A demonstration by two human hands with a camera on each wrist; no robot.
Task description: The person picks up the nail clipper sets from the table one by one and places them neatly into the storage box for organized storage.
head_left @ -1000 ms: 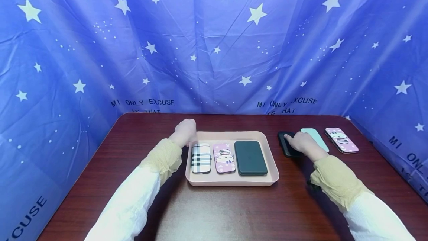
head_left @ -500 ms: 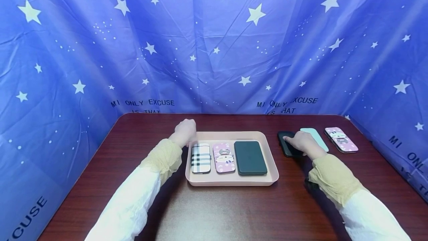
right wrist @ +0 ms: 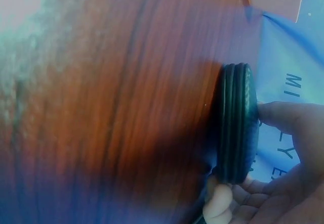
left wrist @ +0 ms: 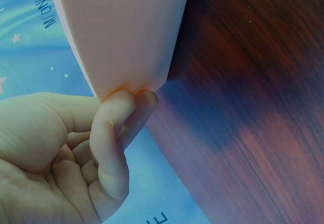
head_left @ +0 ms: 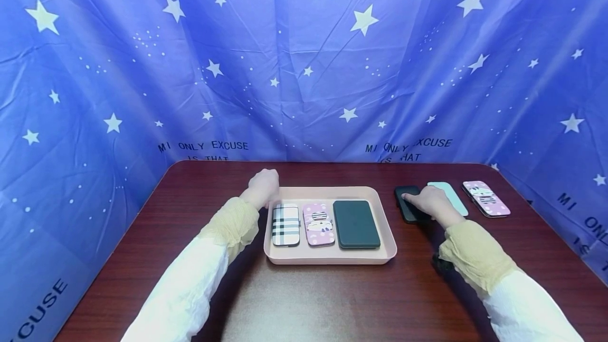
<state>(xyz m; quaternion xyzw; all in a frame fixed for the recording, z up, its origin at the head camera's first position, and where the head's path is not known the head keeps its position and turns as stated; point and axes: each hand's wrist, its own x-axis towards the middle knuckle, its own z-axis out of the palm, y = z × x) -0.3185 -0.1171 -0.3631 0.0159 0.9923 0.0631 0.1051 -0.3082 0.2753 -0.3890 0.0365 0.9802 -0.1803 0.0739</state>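
Observation:
My left hand (head_left: 263, 187) pinches the back left corner of a pale pink tray (head_left: 330, 258); in the left wrist view thumb and fingertips (left wrist: 119, 102) are at its rim. Inside the tray, left to right, lie a plaid case (head_left: 286, 225), a pink case with a cartoon print (head_left: 319, 225) and a dark green case (head_left: 356, 224). To the tray's right, my right hand (head_left: 434, 205) grips a flat black case (head_left: 406, 206). The right wrist view shows its ridged edge, with my thumb (right wrist: 276, 115) on its top face and fingers (right wrist: 220, 204) curled at one end.
Beside the right hand lies a mint-green flat case (head_left: 451, 197), partly hidden by that hand. Farther right is another pink printed case (head_left: 486, 199). All rest on a dark red-brown wooden table (head_left: 323, 300). A blue star-patterned curtain (head_left: 304, 110) surrounds the table's back and sides.
Both hands keep their places at the tray corner and on the black case. The right forearm has shifted very slightly.

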